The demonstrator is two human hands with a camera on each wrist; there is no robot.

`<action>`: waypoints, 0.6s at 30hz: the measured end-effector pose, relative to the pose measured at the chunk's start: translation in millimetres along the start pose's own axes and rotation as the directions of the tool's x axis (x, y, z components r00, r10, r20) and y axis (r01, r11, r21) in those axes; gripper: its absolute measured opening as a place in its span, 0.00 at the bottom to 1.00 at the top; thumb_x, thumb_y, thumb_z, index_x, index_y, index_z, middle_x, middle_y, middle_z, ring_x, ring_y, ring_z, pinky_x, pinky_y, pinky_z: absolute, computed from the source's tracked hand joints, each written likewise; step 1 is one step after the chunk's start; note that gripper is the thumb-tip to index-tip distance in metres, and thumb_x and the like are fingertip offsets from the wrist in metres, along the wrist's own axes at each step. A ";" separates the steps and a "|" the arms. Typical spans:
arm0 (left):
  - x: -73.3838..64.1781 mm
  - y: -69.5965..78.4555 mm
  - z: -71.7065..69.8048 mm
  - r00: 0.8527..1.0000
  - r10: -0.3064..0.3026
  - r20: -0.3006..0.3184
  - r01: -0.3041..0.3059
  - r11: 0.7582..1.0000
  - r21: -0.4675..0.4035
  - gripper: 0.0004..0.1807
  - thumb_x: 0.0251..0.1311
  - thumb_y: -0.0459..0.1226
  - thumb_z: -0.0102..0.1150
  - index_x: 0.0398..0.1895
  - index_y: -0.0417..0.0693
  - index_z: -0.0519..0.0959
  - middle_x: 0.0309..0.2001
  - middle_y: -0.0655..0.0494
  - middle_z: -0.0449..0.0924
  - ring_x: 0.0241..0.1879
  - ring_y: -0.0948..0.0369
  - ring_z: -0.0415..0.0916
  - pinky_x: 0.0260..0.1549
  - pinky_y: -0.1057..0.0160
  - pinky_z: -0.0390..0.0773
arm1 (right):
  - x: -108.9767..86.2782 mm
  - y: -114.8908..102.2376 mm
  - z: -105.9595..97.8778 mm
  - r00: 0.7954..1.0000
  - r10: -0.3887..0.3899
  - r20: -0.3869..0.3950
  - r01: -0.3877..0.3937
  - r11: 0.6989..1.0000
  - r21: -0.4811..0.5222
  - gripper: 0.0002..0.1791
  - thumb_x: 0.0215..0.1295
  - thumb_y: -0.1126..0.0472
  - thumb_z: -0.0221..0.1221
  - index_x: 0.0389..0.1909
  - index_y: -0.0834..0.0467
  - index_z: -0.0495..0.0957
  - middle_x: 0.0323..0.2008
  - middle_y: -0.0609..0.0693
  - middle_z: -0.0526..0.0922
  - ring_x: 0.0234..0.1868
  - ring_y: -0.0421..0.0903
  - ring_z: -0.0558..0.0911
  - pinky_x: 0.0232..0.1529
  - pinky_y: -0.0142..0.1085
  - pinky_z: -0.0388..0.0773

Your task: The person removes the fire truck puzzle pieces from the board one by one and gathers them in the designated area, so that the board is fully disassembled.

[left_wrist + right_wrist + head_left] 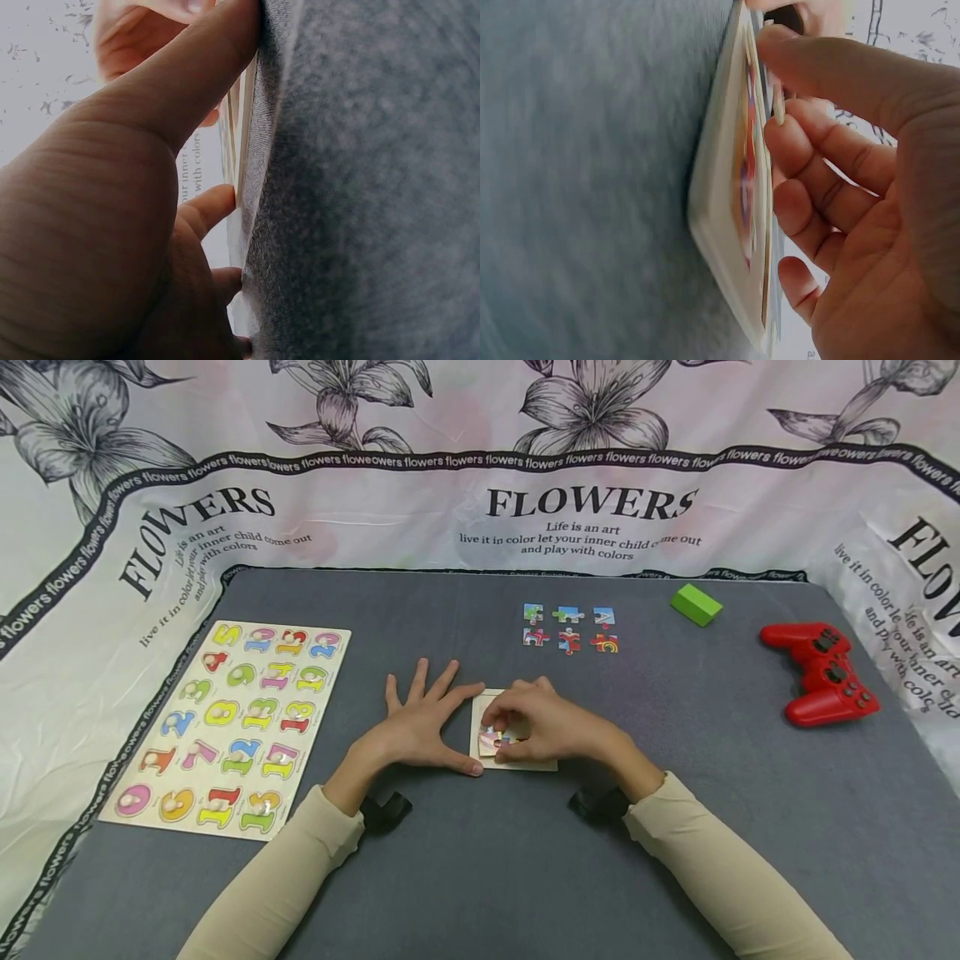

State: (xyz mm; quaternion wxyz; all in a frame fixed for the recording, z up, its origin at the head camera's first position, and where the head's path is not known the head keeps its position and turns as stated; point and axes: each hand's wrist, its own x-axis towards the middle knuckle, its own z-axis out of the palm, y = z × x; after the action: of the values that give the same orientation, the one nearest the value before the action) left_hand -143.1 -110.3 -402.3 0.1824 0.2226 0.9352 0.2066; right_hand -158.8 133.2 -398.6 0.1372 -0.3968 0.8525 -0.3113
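Observation:
A small wooden puzzle tray lies between the two hands on the grey table. My left hand rests at its left side with fingers spread, the thumb and index finger reaching its edge. Over the tray, my right hand bends its fingers downward and pinches a small, thin jigsaw piece between thumb and fingertips. Colourful printed pieces show in the tray beneath the fingers; the hand hides part of them. In the left wrist view, the left thumb lies along the tray's side.
Several loose jigsaw pieces lie in two rows beyond the tray. A wooden number board sits at the left. Toward the back right are a green block and a red game controller. A flower-printed cloth surrounds the table's back.

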 end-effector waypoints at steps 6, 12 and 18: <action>-0.4 0.3 -0.8 1.000 0.002 0.004 -0.002 1.000 0.002 0.61 0.43 0.68 0.74 0.81 0.71 0.54 0.85 0.52 0.30 0.80 0.39 0.16 0.66 0.22 0.20 | -1.9 8.8 -9.5 0.998 0.018 -0.066 -0.016 0.999 0.034 0.19 0.53 0.56 0.77 0.46 0.50 0.85 0.37 0.40 0.83 0.41 0.42 0.73 0.49 0.43 0.58; 0.2 0.2 -0.9 1.000 -0.002 0.006 0.002 1.000 0.001 0.62 0.42 0.68 0.74 0.81 0.71 0.53 0.85 0.52 0.30 0.80 0.39 0.16 0.66 0.22 0.20 | -6.3 18.6 -20.6 0.986 0.048 -0.160 -0.040 0.998 0.055 0.21 0.54 0.58 0.76 0.50 0.54 0.85 0.39 0.45 0.85 0.42 0.46 0.74 0.51 0.46 0.57; -0.4 0.8 -1.8 1.000 -0.001 0.005 0.001 1.000 0.006 0.62 0.42 0.68 0.74 0.81 0.71 0.53 0.85 0.51 0.31 0.80 0.39 0.16 0.66 0.22 0.20 | -8.7 33.9 -26.0 0.968 0.088 -0.233 -0.079 0.996 0.049 0.21 0.54 0.60 0.76 0.50 0.55 0.86 0.38 0.49 0.85 0.42 0.47 0.75 0.49 0.47 0.54</action>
State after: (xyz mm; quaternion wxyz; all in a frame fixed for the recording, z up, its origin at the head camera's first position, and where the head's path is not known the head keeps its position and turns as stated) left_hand -143.2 -110.4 -400.3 0.1841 0.2230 0.9354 0.2034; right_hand -185.7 167.5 -400.4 0.0560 -0.3183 0.8724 -0.3668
